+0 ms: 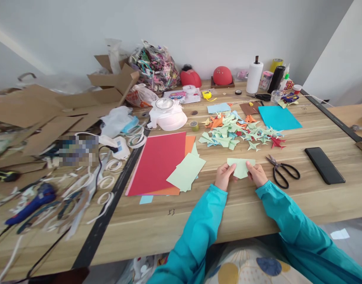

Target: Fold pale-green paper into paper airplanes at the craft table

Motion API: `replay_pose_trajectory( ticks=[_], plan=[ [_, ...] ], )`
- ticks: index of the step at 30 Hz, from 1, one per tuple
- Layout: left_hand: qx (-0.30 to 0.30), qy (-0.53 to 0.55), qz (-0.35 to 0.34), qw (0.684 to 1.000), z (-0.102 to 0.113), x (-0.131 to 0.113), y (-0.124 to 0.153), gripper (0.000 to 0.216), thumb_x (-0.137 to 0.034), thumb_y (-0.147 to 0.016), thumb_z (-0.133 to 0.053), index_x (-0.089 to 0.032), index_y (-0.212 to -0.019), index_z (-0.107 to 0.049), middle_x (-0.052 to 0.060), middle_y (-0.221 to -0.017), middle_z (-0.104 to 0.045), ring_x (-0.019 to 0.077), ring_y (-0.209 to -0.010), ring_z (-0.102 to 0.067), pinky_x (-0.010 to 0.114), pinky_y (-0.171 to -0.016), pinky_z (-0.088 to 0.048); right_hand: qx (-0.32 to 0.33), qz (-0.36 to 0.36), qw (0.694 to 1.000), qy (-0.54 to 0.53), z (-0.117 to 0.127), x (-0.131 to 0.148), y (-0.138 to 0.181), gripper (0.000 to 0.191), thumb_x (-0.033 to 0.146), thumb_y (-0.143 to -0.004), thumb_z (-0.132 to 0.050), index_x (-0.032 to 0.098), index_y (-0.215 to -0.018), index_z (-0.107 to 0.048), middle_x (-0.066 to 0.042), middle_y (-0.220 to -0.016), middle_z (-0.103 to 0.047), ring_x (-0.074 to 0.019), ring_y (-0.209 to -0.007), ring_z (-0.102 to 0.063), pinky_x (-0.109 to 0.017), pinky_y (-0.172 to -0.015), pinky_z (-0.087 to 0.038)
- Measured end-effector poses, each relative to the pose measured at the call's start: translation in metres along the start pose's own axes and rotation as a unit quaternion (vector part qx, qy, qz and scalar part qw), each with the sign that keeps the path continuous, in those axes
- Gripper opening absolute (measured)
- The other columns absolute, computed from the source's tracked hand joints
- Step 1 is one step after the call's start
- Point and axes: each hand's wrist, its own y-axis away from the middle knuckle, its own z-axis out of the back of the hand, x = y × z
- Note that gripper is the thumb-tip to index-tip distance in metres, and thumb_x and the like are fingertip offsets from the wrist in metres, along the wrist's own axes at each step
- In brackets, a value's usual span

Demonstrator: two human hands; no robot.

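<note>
Paper (241, 168), pale green and creased, with a straight top edge and slanted lower corners, is held between two hands at the lower middle of the frame, right of centre. The left hand (224, 176) pinches its left end and the right hand (257, 174) its right end, thumbs on top, fingers closed on the sheet from both sides. Whether it touches the counter (157, 228) underneath cannot be told. Both arms wear turquoise sleeves (203, 221).

Just right of the right hand lie black-handled scissors (283, 170), blades slightly parted and pointing up the frame; farther right is a dark phone (324, 165). Above the hands spreads a heap of folded paper shapes (228, 128), mostly pale green, with orange, blue and red ones among them. A bright blue sheet (279, 117) lies at the heap's upper right.

Left of the left hand, loose pale green sheets (186, 172) overlap a large red sheet (161, 161), with orange paper (190, 144) showing from under it. A yellowish roll of tape (194, 126) sits above them, near the frame's middle. An open cardboard box (101, 96) fills much of the upper left, and a blue tool (33, 203) lies at lower left.
</note>
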Motion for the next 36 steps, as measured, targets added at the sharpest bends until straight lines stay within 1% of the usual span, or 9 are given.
replay_pose_trajectory(
  ticks=[4,7,10,14,19,23,28,31,36],
  plan=[
    [-0.061,-0.068,-0.135,0.987,-0.001,-0.003,0.003,0.049,-0.027,-0.068,-0.065,-0.021,-0.113,-0.048,0.007,-0.103,-0.056,0.0086,-0.064,-0.056,0.018,-0.048,-0.044,-0.058,0.002,0.998,-0.011,-0.001,0.005,0.0,0.067,0.068,-0.075,-0.043,0.019,-0.029,-0.042,0.0,-0.026,-0.036,-0.0076,-0.03,-0.034,-0.023,-0.036,-0.027],
    [-0.05,-0.161,-0.216,0.962,-0.002,-0.001,0.006,0.053,-0.015,-0.067,-0.062,-0.023,-0.117,-0.045,0.008,-0.11,-0.048,0.0087,-0.069,-0.054,0.019,-0.054,-0.046,-0.085,-0.004,0.996,-0.03,-0.001,0.003,-0.002,0.065,0.066,-0.076,-0.043,0.019,-0.031,-0.041,0.0,-0.027,-0.037,-0.0073,-0.03,-0.033,-0.024,-0.035,-0.025],
    [-0.018,-0.273,-0.283,0.919,-0.002,0.004,0.006,0.047,-0.013,-0.066,-0.063,-0.023,-0.111,-0.055,0.01,-0.112,-0.043,0.0165,-0.088,-0.054,0.026,-0.066,-0.05,-0.088,0.0,0.995,-0.044,-0.001,-0.002,-0.004,0.065,0.065,-0.077,-0.043,0.019,-0.031,-0.041,0.0,-0.027,-0.037,-0.0071,-0.03,-0.033,-0.024,-0.035,-0.023],
    [-0.025,-0.361,-0.351,0.863,-0.001,0.006,0.006,0.019,-0.02,-0.072,-0.063,-0.023,-0.09,-0.068,0.01,-0.112,-0.046,0.0237,-0.106,-0.046,0.036,-0.082,-0.046,-0.064,-0.002,0.997,-0.051,-0.001,-0.005,-0.005,0.062,0.064,-0.077,-0.044,0.017,-0.036,-0.048,0.001,-0.028,-0.038,-0.0075,-0.03,-0.034,-0.024,-0.037,-0.026],
    [-0.033,-0.262,-0.279,0.923,0.001,0.002,0.003,0.017,-0.031,-0.079,-0.057,-0.02,-0.085,-0.07,0.007,-0.088,-0.059,0.0168,-0.083,-0.056,0.031,-0.076,-0.047,-0.012,0.031,0.998,-0.06,-0.001,0.0,-0.002,0.06,0.064,-0.078,-0.041,0.016,-0.045,-0.055,0.001,-0.034,-0.042,-0.0077,-0.033,-0.036,-0.023,-0.037,-0.026],
    [-0.094,-0.078,-0.141,0.982,0.001,0.0,-0.003,0.021,-0.037,-0.068,-0.066,-0.017,-0.074,-0.069,0.003,-0.077,-0.063,0.0151,-0.072,-0.058,0.027,-0.065,-0.049,-0.065,0.066,0.993,-0.072,0.001,0.002,-0.001,0.052,0.058,-0.079,-0.046,0.016,-0.049,-0.055,0.002,-0.039,-0.042,-0.0081,-0.037,-0.037,-0.023,-0.04,-0.028],
    [-0.111,0.091,-0.038,0.989,0.0,0.0,-0.007,0.025,-0.035,-0.058,-0.073,-0.016,-0.074,-0.069,0.002,-0.074,-0.067,0.015,-0.067,-0.06,0.028,-0.06,-0.05,-0.128,0.077,0.98,-0.131,0.002,0.003,-0.005,0.028,0.045,-0.07,-0.065,0.017,-0.07,-0.058,0.003,-0.057,-0.054,-0.0077,-0.048,-0.045,-0.021,-0.045,-0.035],
    [-0.091,0.093,-0.021,0.991,-0.001,0.0,-0.006,0.024,-0.034,-0.058,-0.073,-0.015,-0.072,-0.069,0.002,-0.071,-0.067,0.0137,-0.063,-0.059,0.027,-0.058,-0.049,-0.067,0.039,0.984,-0.162,0.0,0.004,-0.006,0.034,0.043,-0.063,-0.07,0.018,-0.084,-0.06,-0.001,-0.072,-0.064,-0.011,-0.056,-0.054,-0.022,-0.048,-0.041],
    [-0.059,0.048,-0.026,0.997,0.001,0.005,-0.006,0.022,-0.034,-0.061,-0.072,-0.015,-0.071,-0.07,0.001,-0.066,-0.065,0.0133,-0.062,-0.058,0.025,-0.057,-0.049,0.011,0.02,0.982,-0.188,-0.003,0.0,-0.007,0.033,0.039,-0.056,-0.076,0.017,-0.077,-0.064,-0.003,-0.071,-0.068,-0.0179,-0.064,-0.062,-0.029,-0.059,-0.049]
  ],
)
